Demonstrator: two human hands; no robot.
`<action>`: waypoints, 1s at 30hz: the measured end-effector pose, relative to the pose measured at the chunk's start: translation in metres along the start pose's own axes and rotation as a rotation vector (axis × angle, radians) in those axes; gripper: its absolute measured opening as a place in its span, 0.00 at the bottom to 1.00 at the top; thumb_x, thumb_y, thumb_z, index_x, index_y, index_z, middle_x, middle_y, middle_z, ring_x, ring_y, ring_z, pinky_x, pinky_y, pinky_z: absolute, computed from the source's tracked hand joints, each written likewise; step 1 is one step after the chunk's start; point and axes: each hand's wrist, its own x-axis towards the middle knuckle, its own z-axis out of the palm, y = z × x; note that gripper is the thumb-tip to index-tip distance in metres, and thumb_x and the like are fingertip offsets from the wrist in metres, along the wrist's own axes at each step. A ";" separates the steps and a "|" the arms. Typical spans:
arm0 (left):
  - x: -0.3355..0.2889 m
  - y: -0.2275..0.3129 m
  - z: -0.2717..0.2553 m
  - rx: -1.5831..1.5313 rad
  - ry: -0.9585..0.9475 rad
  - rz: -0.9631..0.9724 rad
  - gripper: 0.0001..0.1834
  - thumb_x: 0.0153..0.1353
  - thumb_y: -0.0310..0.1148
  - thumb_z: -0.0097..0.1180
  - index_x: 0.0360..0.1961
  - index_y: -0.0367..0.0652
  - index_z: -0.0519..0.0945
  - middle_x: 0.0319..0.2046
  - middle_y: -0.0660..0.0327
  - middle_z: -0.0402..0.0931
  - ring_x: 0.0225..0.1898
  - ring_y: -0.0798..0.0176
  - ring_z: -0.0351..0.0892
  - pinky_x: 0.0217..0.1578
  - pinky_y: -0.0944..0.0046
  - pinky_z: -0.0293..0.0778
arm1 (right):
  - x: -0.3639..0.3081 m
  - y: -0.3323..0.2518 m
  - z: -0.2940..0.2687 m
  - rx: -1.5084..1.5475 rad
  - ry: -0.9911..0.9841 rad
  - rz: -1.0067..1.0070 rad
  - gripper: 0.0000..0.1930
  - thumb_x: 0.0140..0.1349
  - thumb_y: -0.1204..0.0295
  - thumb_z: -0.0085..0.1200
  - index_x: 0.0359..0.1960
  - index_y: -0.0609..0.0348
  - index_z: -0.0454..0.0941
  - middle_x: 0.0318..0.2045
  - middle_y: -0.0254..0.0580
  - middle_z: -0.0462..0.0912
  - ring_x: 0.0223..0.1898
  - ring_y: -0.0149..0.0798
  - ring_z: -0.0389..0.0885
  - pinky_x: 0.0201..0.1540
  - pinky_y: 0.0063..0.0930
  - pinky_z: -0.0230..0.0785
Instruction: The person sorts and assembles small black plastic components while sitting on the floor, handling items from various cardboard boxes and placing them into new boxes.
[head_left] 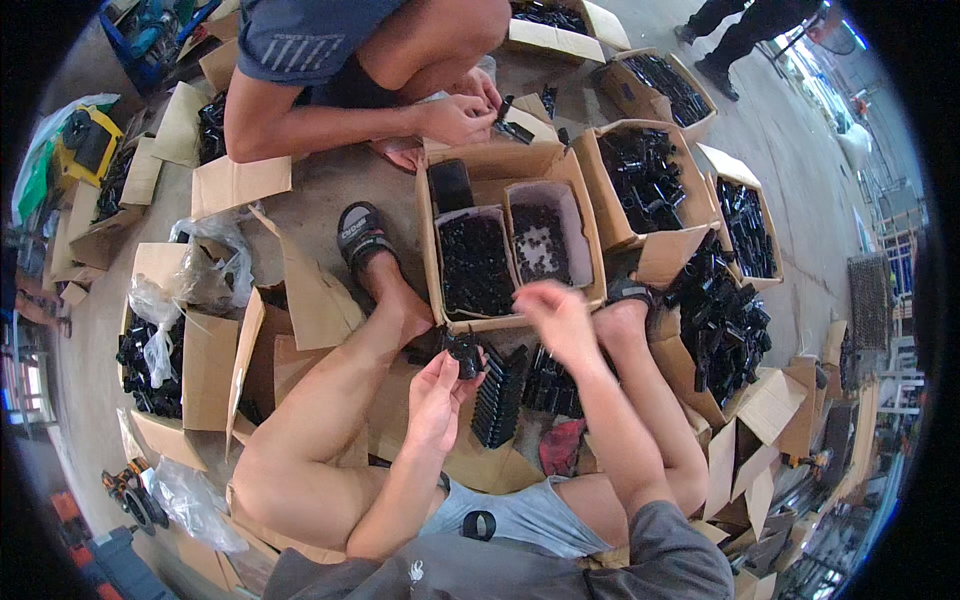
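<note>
The left hand (436, 400) pinches a black part (463, 356) between thumb and fingertips, just outside the near wall of the open cardboard box (515, 166). The part is glossy, dark and blocky, with narrow bits jutting from its edge. Those bits point up toward the box; the body is too compact and partly covered for me to tell its long axis. The right hand (553, 312) is blurred over the box's near right rim, fingers bent; I cannot tell whether they grasp anything. Inside the box, a left tray (470, 212) holds black pieces and a right tray (573, 232) holds small dark ones. On the box's near side, a row of black parts (500, 398) runs lengthwise away from it. Beyond its far side are another person's hands (462, 118).
</note>
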 end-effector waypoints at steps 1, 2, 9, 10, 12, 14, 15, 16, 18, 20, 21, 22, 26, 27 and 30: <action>0.001 0.000 0.002 -0.047 0.020 -0.006 0.14 0.73 0.36 0.54 0.52 0.39 0.79 0.48 0.58 0.83 0.49 0.64 0.83 0.52 0.62 0.80 | 0.029 0.019 -0.014 -0.093 0.145 0.022 0.09 0.61 0.70 0.62 0.40 0.60 0.86 0.36 0.46 0.88 0.40 0.40 0.86 0.45 0.32 0.76; 0.002 0.000 0.005 -0.095 0.039 -0.010 0.13 0.73 0.36 0.55 0.51 0.39 0.79 0.48 0.58 0.83 0.49 0.64 0.83 0.52 0.62 0.80 | 0.059 0.044 -0.021 -0.288 0.284 -0.027 0.08 0.62 0.69 0.61 0.39 0.58 0.86 0.37 0.49 0.87 0.40 0.48 0.86 0.45 0.38 0.76; 0.006 -0.001 -0.013 -0.293 0.200 -0.034 0.08 0.71 0.34 0.58 0.46 0.45 0.77 0.45 0.60 0.83 0.48 0.62 0.83 0.54 0.58 0.79 | 0.148 0.098 0.000 -0.941 0.149 0.016 0.07 0.62 0.74 0.53 0.32 0.57 0.85 0.39 0.50 0.86 0.44 0.55 0.85 0.47 0.49 0.79; 0.007 0.000 -0.013 -0.299 0.210 -0.036 0.08 0.70 0.34 0.58 0.46 0.45 0.77 0.45 0.60 0.83 0.48 0.62 0.83 0.55 0.58 0.79 | 0.152 0.101 0.002 -0.958 0.131 0.013 0.08 0.62 0.74 0.52 0.32 0.58 0.85 0.39 0.50 0.85 0.44 0.55 0.85 0.47 0.49 0.79; 0.008 -0.001 -0.013 -0.304 0.223 -0.023 0.08 0.70 0.34 0.59 0.46 0.46 0.78 0.45 0.61 0.83 0.48 0.63 0.83 0.54 0.58 0.79 | 0.155 0.102 0.003 -1.000 0.099 0.006 0.08 0.63 0.75 0.50 0.31 0.59 0.84 0.39 0.51 0.85 0.44 0.55 0.85 0.45 0.50 0.80; 0.008 -0.002 -0.013 -0.305 0.229 -0.017 0.08 0.70 0.33 0.59 0.46 0.46 0.78 0.45 0.61 0.83 0.48 0.63 0.83 0.54 0.59 0.79 | 0.152 0.101 0.005 -1.018 0.115 -0.044 0.08 0.62 0.76 0.50 0.33 0.59 0.84 0.38 0.50 0.85 0.44 0.55 0.85 0.46 0.49 0.79; 0.008 -0.002 -0.014 -0.309 0.224 -0.015 0.08 0.70 0.33 0.59 0.46 0.46 0.78 0.45 0.61 0.83 0.48 0.63 0.83 0.54 0.59 0.79 | 0.151 0.099 0.009 -1.007 0.130 -0.075 0.08 0.62 0.76 0.50 0.33 0.59 0.84 0.38 0.50 0.85 0.44 0.55 0.85 0.46 0.49 0.79; 0.008 -0.002 -0.014 -0.313 0.214 -0.017 0.08 0.70 0.33 0.59 0.46 0.46 0.78 0.45 0.61 0.83 0.48 0.63 0.82 0.54 0.59 0.79 | 0.149 0.097 0.011 -0.998 0.147 -0.105 0.08 0.62 0.76 0.50 0.33 0.59 0.84 0.38 0.51 0.85 0.44 0.55 0.85 0.46 0.49 0.79; 0.005 -0.006 -0.013 -0.324 0.204 -0.020 0.08 0.70 0.33 0.59 0.47 0.46 0.78 0.45 0.61 0.83 0.48 0.63 0.82 0.54 0.59 0.78 | 0.140 0.087 0.005 -0.938 0.192 -0.089 0.06 0.63 0.73 0.54 0.35 0.59 0.83 0.38 0.52 0.85 0.43 0.56 0.85 0.45 0.48 0.79; 0.004 -0.009 -0.012 -0.322 0.222 -0.019 0.08 0.70 0.34 0.59 0.47 0.47 0.78 0.45 0.62 0.83 0.49 0.62 0.82 0.55 0.58 0.78 | 0.121 0.069 0.003 -0.466 0.275 -0.161 0.07 0.65 0.71 0.56 0.38 0.59 0.83 0.37 0.55 0.86 0.40 0.57 0.86 0.44 0.47 0.78; 0.006 -0.008 -0.011 -0.322 0.231 -0.012 0.08 0.70 0.34 0.59 0.46 0.47 0.78 0.45 0.62 0.83 0.49 0.62 0.82 0.56 0.58 0.78 | 0.101 0.051 0.006 -0.298 0.303 -0.195 0.07 0.64 0.72 0.60 0.41 0.60 0.82 0.34 0.51 0.87 0.35 0.46 0.87 0.41 0.37 0.78; 0.006 -0.008 -0.012 -0.317 0.232 0.001 0.08 0.70 0.34 0.59 0.46 0.47 0.78 0.45 0.62 0.83 0.49 0.62 0.82 0.56 0.58 0.77 | 0.081 0.040 0.010 -0.105 0.261 -0.146 0.08 0.63 0.73 0.61 0.42 0.61 0.82 0.33 0.46 0.87 0.34 0.39 0.85 0.40 0.32 0.76; 0.003 -0.006 -0.010 -0.262 0.246 0.034 0.09 0.70 0.34 0.59 0.49 0.47 0.79 0.46 0.63 0.83 0.47 0.64 0.83 0.55 0.59 0.78 | -0.012 -0.011 0.025 0.341 0.059 0.048 0.09 0.64 0.76 0.62 0.44 0.65 0.83 0.36 0.34 0.86 0.37 0.25 0.81 0.43 0.21 0.74; 0.005 -0.008 -0.003 -0.231 0.235 0.022 0.09 0.70 0.34 0.59 0.49 0.47 0.79 0.46 0.63 0.83 0.47 0.64 0.83 0.55 0.60 0.78 | -0.031 -0.008 0.027 0.422 0.038 0.127 0.10 0.63 0.76 0.64 0.45 0.65 0.84 0.37 0.34 0.86 0.37 0.25 0.81 0.43 0.20 0.74; -0.003 -0.012 0.002 -0.166 0.216 0.103 0.11 0.69 0.32 0.60 0.50 0.46 0.79 0.47 0.63 0.83 0.47 0.67 0.82 0.51 0.64 0.79 | -0.066 -0.025 0.052 0.547 0.027 0.174 0.09 0.61 0.80 0.65 0.43 0.66 0.85 0.37 0.35 0.86 0.37 0.25 0.81 0.43 0.20 0.74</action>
